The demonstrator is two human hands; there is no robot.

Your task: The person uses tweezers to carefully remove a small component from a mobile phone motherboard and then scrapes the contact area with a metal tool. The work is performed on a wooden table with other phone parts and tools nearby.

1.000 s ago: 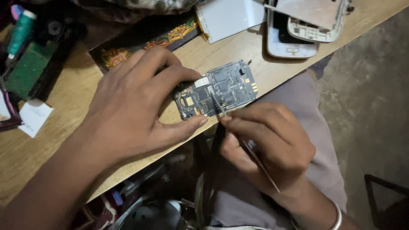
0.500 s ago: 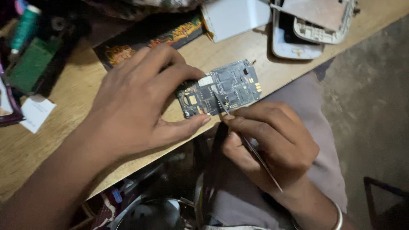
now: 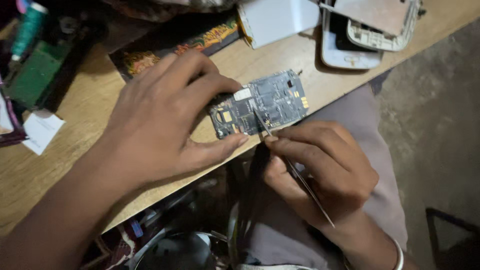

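Circuit board, dark and studded with tiny gold and silver parts, lies flat near the front edge of the wooden bench, and that is where all the action is. Left hand comes over the top of it, fingers pressing down on its left end, thumb braced along the near edge, pinning it to the wood. Right hand is closed in a pen-style pinch around a thin pair of metal tweezers, tips resting on the board's middle, the long shaft trailing back across the palm towards the wrist.

By the look of it, that board is light, thin and stiff, and likely brittle too: it would slide easily on the wood if not pinned, and the small soldered parts would not take kindly to a stray push. Best held by the bare edges and corners, as the left hand does, keeping clear of the components.

Moving outward: just beyond the board, a white phone shell lies with a pale frame stacked on it, and a white card beside that. Behind the left hand sits a dark patterned strip. Far left, a green board and a white scrap of paper. Below the bench, it is dim clutter, hard to make out.
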